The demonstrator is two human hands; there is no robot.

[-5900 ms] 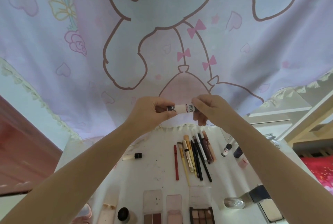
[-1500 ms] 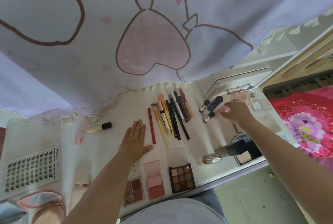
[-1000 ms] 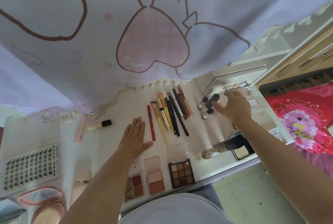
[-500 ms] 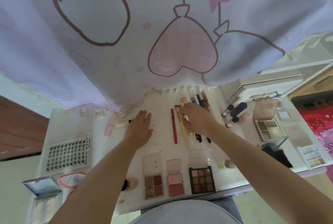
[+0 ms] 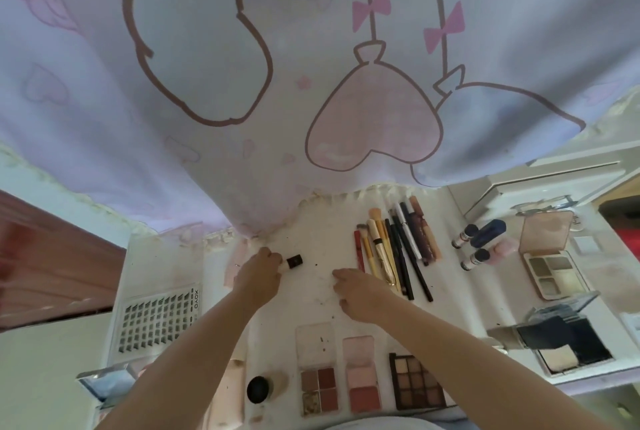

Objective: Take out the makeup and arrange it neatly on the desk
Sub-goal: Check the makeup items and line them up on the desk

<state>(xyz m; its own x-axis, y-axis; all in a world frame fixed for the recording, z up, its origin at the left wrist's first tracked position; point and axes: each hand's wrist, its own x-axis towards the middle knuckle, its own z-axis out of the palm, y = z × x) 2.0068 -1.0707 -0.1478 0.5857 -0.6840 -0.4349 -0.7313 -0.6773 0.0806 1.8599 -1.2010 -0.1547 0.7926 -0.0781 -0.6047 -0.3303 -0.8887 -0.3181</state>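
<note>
Two hands over our surface [image 5: 311, 232]: left hand [image 5: 258, 273] grips a black-capped tube [image 5: 292, 261], right hand [image 5: 360, 294] relaxed, holding nothing.

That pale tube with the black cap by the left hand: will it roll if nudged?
Probably. The pale tube with the black cap lies on its side and looks round, though its squarish cap may check rolling. It seems small, stiff and light; the left hand already grips its pale end.

A big soft curtain [image 5: 311, 66] hangs at 12 o'clock, over the back of the desk. It is pale purple, with pink bows, a pink heart and brown cartoon lines. At 9 o'clock is a brown wooden board [image 5: 52, 256]. At 3 o'clock sits something red [image 5: 628, 239].
</note>
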